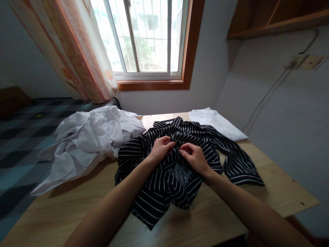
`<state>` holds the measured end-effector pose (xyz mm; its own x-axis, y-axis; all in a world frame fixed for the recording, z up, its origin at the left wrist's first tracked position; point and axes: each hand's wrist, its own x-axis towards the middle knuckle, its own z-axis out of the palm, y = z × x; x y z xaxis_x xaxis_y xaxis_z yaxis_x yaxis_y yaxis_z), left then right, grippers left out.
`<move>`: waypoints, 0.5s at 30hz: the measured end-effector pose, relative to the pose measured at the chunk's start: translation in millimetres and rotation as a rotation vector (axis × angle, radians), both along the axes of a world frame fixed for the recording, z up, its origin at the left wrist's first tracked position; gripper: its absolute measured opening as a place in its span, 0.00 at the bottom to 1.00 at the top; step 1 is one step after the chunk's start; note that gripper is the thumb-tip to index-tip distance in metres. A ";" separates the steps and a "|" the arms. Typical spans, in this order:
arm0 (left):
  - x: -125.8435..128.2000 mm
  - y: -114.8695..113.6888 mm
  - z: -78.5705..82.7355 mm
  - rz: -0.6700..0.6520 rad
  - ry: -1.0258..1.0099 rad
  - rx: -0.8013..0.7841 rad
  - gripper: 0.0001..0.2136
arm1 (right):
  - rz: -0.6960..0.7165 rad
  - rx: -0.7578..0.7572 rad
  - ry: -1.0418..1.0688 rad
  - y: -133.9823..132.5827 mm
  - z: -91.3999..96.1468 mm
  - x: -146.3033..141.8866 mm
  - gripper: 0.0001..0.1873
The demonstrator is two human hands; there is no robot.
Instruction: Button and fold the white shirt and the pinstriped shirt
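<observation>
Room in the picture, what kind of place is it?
Probably a room in someone's home, maybe a bedroom: a curtain beside the window, white clothes heaped on a wooden table, and the left hand and right hand pinching a striped shirt.

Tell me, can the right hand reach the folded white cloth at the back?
Probably yes: the cloth lies just beyond the right hand, with only the striped shirt lying low between them. That hand pinches the shirt, though, so it would have to let go.

Black white-striped shirt (180, 161), white garments (89, 137), tan table (77, 206)
</observation>
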<state>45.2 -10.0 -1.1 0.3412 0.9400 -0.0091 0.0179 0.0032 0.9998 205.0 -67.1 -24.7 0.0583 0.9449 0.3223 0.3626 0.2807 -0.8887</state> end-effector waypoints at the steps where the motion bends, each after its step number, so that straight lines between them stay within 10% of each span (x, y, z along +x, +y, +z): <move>1: 0.6 -0.5 0.1 0.006 0.001 0.010 0.09 | -0.024 0.012 0.015 -1.0 0.3 -1.7 0.08; 15: 9.2 -16.3 3.4 0.151 0.385 0.459 0.03 | -0.190 -0.002 -0.033 -5.0 4.1 -12.7 0.07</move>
